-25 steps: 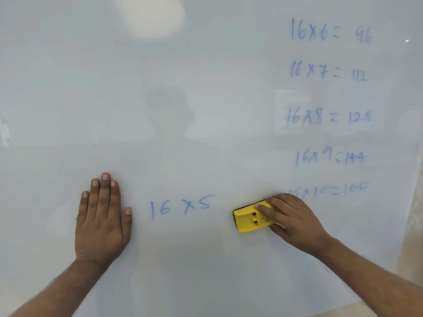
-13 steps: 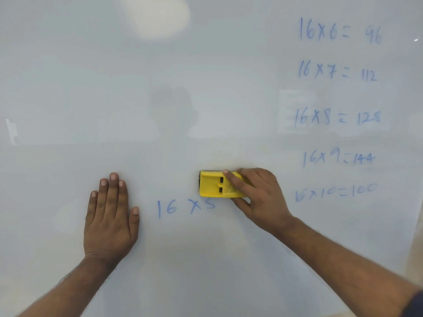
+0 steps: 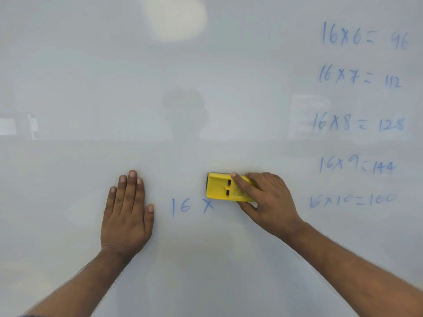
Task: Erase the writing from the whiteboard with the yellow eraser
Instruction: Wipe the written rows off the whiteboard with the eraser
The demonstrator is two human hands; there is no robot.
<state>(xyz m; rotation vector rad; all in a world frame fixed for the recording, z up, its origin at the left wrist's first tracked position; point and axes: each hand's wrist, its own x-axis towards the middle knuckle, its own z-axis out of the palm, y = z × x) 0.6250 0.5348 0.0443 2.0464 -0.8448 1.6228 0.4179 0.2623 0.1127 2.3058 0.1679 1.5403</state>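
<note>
The whiteboard point(image 3: 206, 99) fills the view. My right hand point(image 3: 267, 202) grips the yellow eraser point(image 3: 219, 186) and presses it flat on the board, just right of and above the blue writing "16 x" point(image 3: 192, 205). The eraser covers the spot where a "5" stood. My left hand point(image 3: 128, 209) lies flat on the board with straight fingers, left of the "16". A column of blue sums runs down the right side, from "16x6=96" point(image 3: 364, 36) to a partly smeared "16x10=100" point(image 3: 352, 200).
A bright light reflection point(image 3: 176, 17) shows at the top of the board. Faint room reflections sit at mid height on the left point(image 3: 18, 126) and right point(image 3: 309, 115).
My right hand swept the eraser left and up from beside the "16x10" line, then down over the "5", which no longer shows. My left hand stayed pressed flat on the board.
</note>
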